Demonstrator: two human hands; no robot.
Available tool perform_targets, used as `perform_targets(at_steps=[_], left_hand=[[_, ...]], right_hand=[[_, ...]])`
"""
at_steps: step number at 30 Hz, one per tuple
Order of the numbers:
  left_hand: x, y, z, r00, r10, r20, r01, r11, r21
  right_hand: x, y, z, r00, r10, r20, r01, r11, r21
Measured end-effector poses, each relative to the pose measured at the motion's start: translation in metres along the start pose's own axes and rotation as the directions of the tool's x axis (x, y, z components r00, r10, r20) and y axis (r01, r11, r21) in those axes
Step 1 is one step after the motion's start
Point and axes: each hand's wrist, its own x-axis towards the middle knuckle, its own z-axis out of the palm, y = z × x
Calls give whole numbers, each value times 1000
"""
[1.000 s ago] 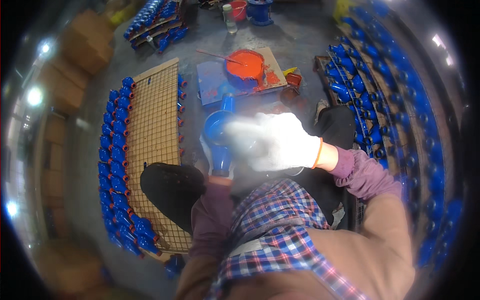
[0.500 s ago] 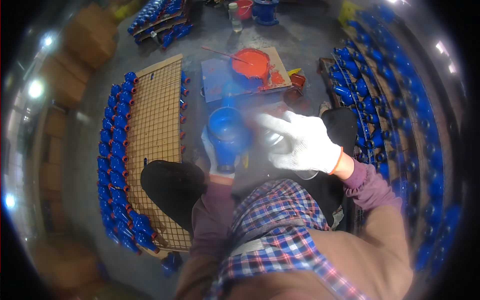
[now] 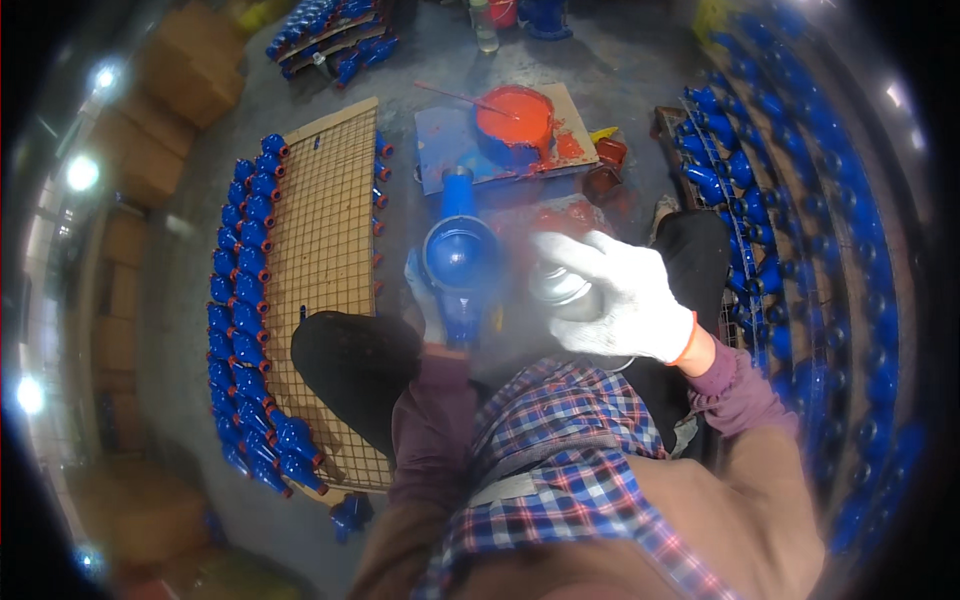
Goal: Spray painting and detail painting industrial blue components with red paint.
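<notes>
Two gloved hands point(image 3: 430, 308) point(image 3: 640, 305) hold one blue fitting point(image 3: 460, 256), one silver can point(image 3: 563, 287).

There are two gloved hands, one left hand point(image 3: 428, 305) and one right hand point(image 3: 630, 305), with one blue fitting point(image 3: 461, 252) and one silvery cylinder point(image 3: 563, 288) between them. Beyond are one tub of red paint point(image 3: 516, 118), one stick point(image 3: 448, 91), one mesh panel point(image 3: 325, 220), one clear bottle point(image 3: 486, 32) and one red bucket point(image 3: 503, 12). The racked fittings point(image 3: 243, 290) overlap too much to count exactly, but clearly number in the dozens.
</notes>
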Motion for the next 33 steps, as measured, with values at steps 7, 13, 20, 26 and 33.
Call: perform_targets(at_steps=[7, 13, 20, 26, 33], left_hand=[[-10, -6, -54, 990, 113, -81, -96, 978, 186], [-7, -3, -50, 994, 98, -45, -88, 978, 187], [-16, -2, -55, 990, 103, -92, -76, 963, 259], [-17, -1, -62, 979, 158, -127, -90, 900, 425], [-15, 0, -85, 956, 276, -103, -34, 450, 893]], right_hand=[[-9, -16, -16, 995, 100, 0, -97, 972, 216], [-10, -13, -13, 995, 50, -83, -30, 973, 227], [-11, -24, -14, 998, 31, -53, -24, 991, 130], [1, -34, 6, 1000, 0, -17, 1, 998, 59], [6, -30, 20, 1000, 10, -1, -10, 999, 31]])
